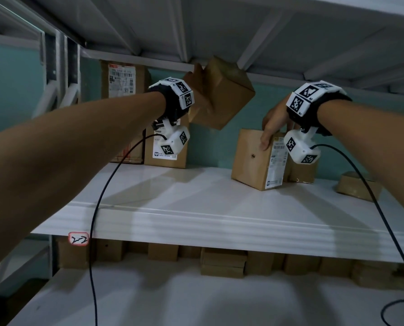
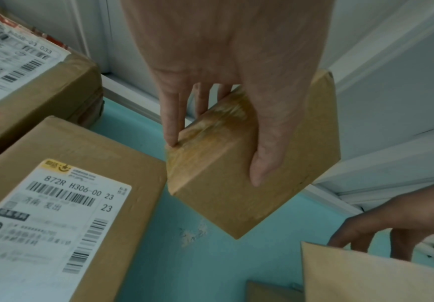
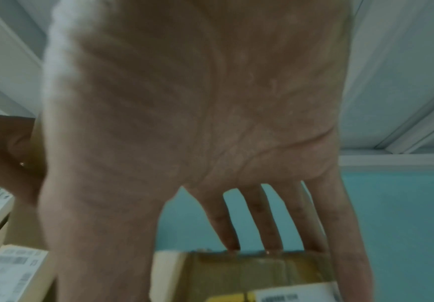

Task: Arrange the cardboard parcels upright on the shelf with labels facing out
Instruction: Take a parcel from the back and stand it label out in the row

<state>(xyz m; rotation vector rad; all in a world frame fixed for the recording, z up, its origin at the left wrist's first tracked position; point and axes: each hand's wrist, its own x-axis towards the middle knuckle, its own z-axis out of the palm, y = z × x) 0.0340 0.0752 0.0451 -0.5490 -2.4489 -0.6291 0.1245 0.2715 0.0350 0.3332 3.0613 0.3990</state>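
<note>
Cardboard parcel (image 1: 222,95) hangs tilted above the shelf (image 1: 196,196), left hand (image 2: 223,81) pinching it between thumb and fingers, probably hunting its label. Right hand (image 1: 272,128) grips a standing parcel (image 1: 258,161), likely turning its label outward.

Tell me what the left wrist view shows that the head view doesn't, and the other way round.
Only the left wrist view shows the left hand's fingers and thumb pinching the plain parcel, and the readable 872R label.

Only the head view shows the shelf, the lower boxes, and the small parcel lying flat at the far right.

Both show the left hand holding that parcel tilted in the air, and the right hand on a standing parcel.
</note>
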